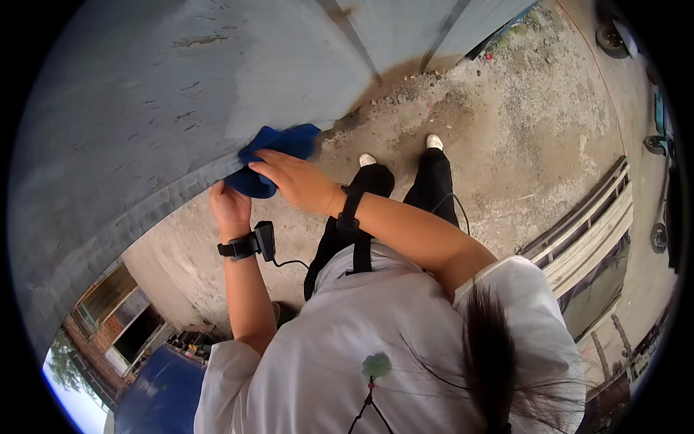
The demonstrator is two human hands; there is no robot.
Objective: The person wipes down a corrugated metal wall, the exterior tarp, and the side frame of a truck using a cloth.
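Note:
A crumpled dark blue cloth (296, 140) lies against the lower edge of a large grey metal surface (152, 94). My right hand (296, 181) is on top of the cloth, its thumb and fingers pressing it to the metal. Close by at the same edge, my left hand (233, 210) has its fingers closed at the near corner of the cloth. Part of those fingers is hidden by the fabric and the edge. Each wrist wears a black strap, and the left one carries a small black device (264, 241) with a cable.
Stained concrete ground (520, 159) stretches under my feet in white shoes (434, 142). Wooden slats (589, 239) stand to the right, and wheeled vehicles (658, 145) are farther off. A blue surface (163, 390) lies at lower left, near a brick building (108, 325).

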